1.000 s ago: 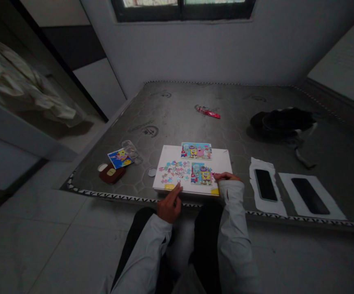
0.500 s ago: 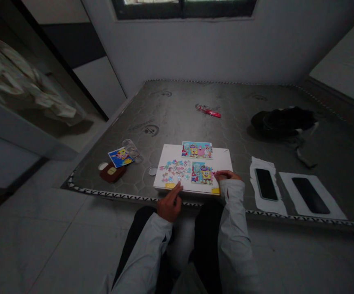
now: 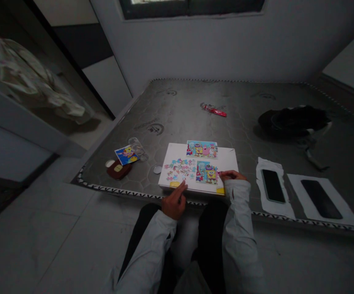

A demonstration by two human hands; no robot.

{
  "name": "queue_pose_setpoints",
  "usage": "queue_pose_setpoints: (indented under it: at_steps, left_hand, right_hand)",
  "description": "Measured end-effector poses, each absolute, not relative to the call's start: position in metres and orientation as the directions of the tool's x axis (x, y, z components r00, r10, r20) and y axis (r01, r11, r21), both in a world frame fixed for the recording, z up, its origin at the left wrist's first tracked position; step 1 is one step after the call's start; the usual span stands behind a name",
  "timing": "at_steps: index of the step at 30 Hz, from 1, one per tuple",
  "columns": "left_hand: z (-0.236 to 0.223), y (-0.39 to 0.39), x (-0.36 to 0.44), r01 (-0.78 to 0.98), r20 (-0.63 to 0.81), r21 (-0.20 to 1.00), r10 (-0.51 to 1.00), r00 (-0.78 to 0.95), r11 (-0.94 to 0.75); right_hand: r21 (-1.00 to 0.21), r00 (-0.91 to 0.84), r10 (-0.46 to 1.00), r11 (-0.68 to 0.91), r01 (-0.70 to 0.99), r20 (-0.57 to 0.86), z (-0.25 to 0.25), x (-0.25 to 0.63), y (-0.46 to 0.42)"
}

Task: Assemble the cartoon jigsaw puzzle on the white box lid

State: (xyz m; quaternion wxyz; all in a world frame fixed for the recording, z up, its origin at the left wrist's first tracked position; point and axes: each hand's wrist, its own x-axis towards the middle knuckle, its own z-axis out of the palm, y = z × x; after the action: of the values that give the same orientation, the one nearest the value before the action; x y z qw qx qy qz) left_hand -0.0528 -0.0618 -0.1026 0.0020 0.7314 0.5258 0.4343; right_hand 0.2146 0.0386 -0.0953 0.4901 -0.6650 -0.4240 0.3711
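On a white box [image 3: 230,159] lies a partly joined jigsaw puzzle [image 3: 206,172] with cartoon characters. My right hand [image 3: 234,175] is at its right edge, fingers pinched on a small pinkish puzzle piece [image 3: 219,173]. Whether that piece touches the joined part I cannot tell. My left hand [image 3: 174,202] rests at the box's front edge, index finger stretched towards the loose puzzle pieces [image 3: 179,167] and nothing visible in it. Behind the puzzle is a picture card [image 3: 201,149] with the same characters.
Left of the box are a round lid [image 3: 157,169], a brown case [image 3: 118,170], a blue card [image 3: 125,155] and a clear plastic container [image 3: 138,148]. A red packet [image 3: 214,110] lies farther back. To the right are two phones [image 3: 273,185] on white sheets and a dark cap [image 3: 293,120].
The whole view has shifted slightly, so things sit a little farther right. Both hands keep nearly the same places relative to the box and puzzle.
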Motion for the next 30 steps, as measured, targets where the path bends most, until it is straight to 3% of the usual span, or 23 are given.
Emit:
queue_pose_setpoints:
  at_steps: [15,24,30]
  left_hand:
    - [-0.102,-0.062,-0.053,0.753,0.635,0.47,0.769,0.073,-0.46]
    - [-0.104,-0.062,-0.053,0.752,0.626,0.478,0.777,0.071,-0.454]
    - [-0.105,-0.062,-0.054,0.762,0.607,0.479,0.791,0.07,-0.435]
  right_hand:
    - [-0.965,0.331,0.931,-0.215,0.15,-0.156,-0.104,0.225,0.046]
    - [-0.969,0.291,0.948,-0.18,0.169,-0.125,-0.102,0.228,0.047]
    - [-0.953,0.274,0.961,-0.125,0.277,-0.047,-0.102,0.229,0.046]
